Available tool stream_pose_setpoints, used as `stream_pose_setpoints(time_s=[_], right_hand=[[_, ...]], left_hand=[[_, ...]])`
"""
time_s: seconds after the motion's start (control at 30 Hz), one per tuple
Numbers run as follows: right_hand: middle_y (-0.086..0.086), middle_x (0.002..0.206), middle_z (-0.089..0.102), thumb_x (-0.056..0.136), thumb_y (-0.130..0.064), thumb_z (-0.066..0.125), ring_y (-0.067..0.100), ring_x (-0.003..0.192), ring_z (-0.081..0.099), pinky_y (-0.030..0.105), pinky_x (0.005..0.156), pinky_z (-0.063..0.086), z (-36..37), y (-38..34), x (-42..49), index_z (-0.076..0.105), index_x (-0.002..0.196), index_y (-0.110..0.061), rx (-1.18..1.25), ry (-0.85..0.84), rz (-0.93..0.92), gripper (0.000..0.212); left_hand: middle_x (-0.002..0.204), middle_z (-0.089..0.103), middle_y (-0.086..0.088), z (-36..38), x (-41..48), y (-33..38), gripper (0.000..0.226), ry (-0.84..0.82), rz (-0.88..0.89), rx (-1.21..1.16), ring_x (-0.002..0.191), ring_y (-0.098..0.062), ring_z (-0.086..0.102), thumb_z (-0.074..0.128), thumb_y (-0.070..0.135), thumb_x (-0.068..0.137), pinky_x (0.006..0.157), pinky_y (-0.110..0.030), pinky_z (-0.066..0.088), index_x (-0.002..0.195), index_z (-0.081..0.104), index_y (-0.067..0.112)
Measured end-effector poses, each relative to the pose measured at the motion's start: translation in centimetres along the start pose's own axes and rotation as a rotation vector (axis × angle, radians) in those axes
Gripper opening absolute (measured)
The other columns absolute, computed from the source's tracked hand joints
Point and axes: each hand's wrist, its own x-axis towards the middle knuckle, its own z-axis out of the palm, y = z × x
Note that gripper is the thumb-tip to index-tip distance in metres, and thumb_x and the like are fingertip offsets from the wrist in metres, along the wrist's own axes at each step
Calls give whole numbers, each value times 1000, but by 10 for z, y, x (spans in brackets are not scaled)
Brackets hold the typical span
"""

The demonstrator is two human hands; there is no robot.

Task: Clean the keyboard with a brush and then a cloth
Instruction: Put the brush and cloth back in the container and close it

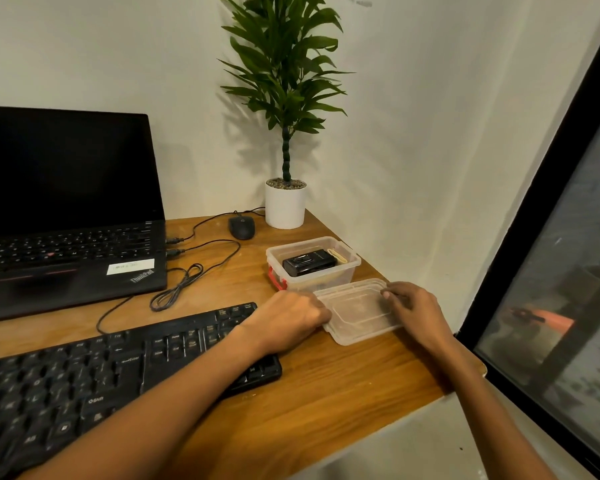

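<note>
Head | left hand (291, 318), right hand (414, 308) grip lid (359, 315) edges | keyboard (84, 382) cropped left

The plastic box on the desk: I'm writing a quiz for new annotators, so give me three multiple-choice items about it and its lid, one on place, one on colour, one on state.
1. Where is the lid of the box?
A. Closed on the box.
B. In front of the box, gripped by the left hand and the right hand.
C. Under the box.

2. What colour is the box's latch?
A. Blue.
B. Green.
C. Red.

3. What state is the box in?
A. Open, with a black thing inside.
B. Shut.
C. Tipped on its side.

Answers:
1 B, since both hands grip its edges on the near side of the box.
2 C, since the latch at the box's left end is red.
3 A, since the top is uncovered and the black thing shows inside.
</note>
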Motion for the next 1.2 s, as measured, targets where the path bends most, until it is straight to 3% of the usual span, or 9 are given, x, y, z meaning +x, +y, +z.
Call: stream_pose_setpoints(time_s=[0.3, 0.47, 0.57, 0.67, 0.8, 0.87, 0.97, 1.07, 1.2], right_hand=[[5, 111, 66, 94, -22, 53, 19, 102, 58, 25, 83, 44, -4, -3, 4, 68, 108, -9, 214, 65, 62, 24], [3, 111, 63, 93, -51, 38, 20, 106, 56, 30, 87, 48, -11, -15, 12, 70, 100, -15, 599, 181, 235, 49], [7, 116, 64, 94, -49, 35, 25, 111, 57, 38, 100, 44, -16, -22, 24, 68, 105, -8, 771, 205, 241, 54], [7, 120, 62, 93, -43, 42, 23, 112, 58, 37, 102, 44, -15, -32, 34, 59, 121, -4, 906, 187, 230, 50], [4, 120, 61, 89, -17, 60, 18, 112, 57, 34, 99, 45, -6, -45, 51, 56, 126, -11, 843, 161, 166, 37], [3, 122, 60, 88, -10, 61, 17, 109, 57, 31, 95, 48, -1, -52, 61, 55, 127, -12, 799, 163, 171, 40], [3, 117, 61, 88, -4, 59, 13, 97, 59, 17, 72, 52, 8, -61, 77, 58, 123, -8, 767, 151, 163, 35], [7, 116, 63, 87, -5, 61, 16, 95, 60, 14, 64, 50, 17, -64, 96, 61, 119, -6, 675, 120, 164, 32], [12, 118, 64, 86, -8, 63, 17, 93, 59, 18, 71, 48, 28, -61, 115, 64, 116, -4, 497, 87, 158, 30]], left_hand=[[82, 66, -4, -10, -6, 0, 38, 90, -15, -70, 74, -22, 63, 27, 32, 90, 55, -33, 51, 92, 61, 14], [86, 70, 0, -21, -9, -4, 23, 215, -54, -168, 76, -13, 66, 48, 25, 89, 61, -22, 51, 99, 65, 14], [94, 71, 0, -27, -8, -9, 20, 292, -222, -307, 79, -6, 63, 57, 19, 89, 69, -25, 55, 106, 66, 14], [100, 70, 0, -32, -5, -12, 24, 413, -448, -489, 83, -3, 61, 59, 20, 88, 72, -16, 52, 111, 65, 13], [93, 68, 7, -36, -1, -22, 22, 547, -734, -689, 78, 6, 59, 61, 19, 86, 67, -2, 45, 107, 67, 13], [85, 70, 4, -36, 0, -30, 17, 552, -839, -793, 71, 1, 63, 59, 17, 88, 66, -11, 51, 100, 69, 11], [81, 72, -7, -35, 1, -44, 19, 534, -1003, -1011, 70, -15, 69, 54, 16, 91, 69, -32, 57, 97, 68, 4], [83, 72, -9, -35, 1, -54, 18, 486, -1098, -1027, 71, -16, 69, 53, 18, 92, 67, -31, 56, 92, 68, 7], [72, 71, -5, -28, 4, -62, 21, 404, -1162, -886, 66, -13, 69, 56, 18, 89, 68, -30, 55, 77, 70, 10]])
